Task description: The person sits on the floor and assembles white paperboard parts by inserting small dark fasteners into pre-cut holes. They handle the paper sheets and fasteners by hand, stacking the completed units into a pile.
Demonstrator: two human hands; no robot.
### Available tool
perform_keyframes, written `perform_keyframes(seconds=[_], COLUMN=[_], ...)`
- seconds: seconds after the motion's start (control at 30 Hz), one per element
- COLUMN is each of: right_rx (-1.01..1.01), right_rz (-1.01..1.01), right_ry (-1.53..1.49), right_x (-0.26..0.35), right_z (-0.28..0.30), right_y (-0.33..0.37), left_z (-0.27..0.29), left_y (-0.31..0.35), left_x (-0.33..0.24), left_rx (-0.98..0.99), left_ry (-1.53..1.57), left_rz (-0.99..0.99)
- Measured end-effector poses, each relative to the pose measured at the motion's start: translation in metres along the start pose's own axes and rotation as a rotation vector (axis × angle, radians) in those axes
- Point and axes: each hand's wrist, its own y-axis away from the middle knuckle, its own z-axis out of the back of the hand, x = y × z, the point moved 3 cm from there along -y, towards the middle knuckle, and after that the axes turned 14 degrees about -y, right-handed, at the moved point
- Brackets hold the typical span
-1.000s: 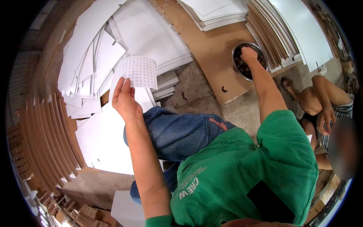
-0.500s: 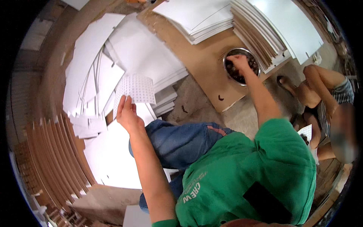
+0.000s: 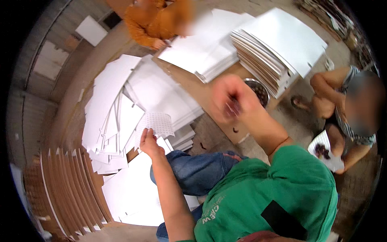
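Just above my blue-jeaned knee, my left hand (image 3: pixel 148 142) pinches the lower corner of a small white dotted card sheet (image 3: pixel 156 124), held up left of centre in the frame. My right hand (image 3: pixel 230 101) is raised at centre, blurred, fingers curled loosely around what looks like a few small dark pieces; I cannot tell exactly what. Beyond it, the round metal bowl of dark pieces (image 3: pixel 258 90) sits on the brown cardboard board (image 3: pixel 209 101). The sheet looks bare, so I judge the filling barely begun. Stacks of white flat boards (image 3: pixel 278 44) fill the upper frame.
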Motion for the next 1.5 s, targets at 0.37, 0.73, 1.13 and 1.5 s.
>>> perform_keyframes(seconds=[0.37, 0.73, 1.13, 1.5], right_rx=[1.127, 0.868, 0.378, 0.417], right_rz=[-0.233, 0.141, -0.737, -0.514], right_ry=[-0.465, -0.588, 0.643, 0.727], right_x=[-0.02, 0.025, -0.212, -0.213], right_z=[-0.159, -0.084, 0.018, 0.031], right_y=[-0.007, -0.041, 0.074, 0.07], left_z=[0.012, 0.009, -0.007, -0.034], left_y=[0.007, 0.014, -0.006, -0.022], left_x=[-0.004, -0.011, 0.007, 0.014], left_rx=[-0.074, -0.038, 0.046, 0.05], left_ry=[0.037, 0.059, 0.006, -0.059], left_rz=[-0.034, -0.01, 0.005, 0.073])
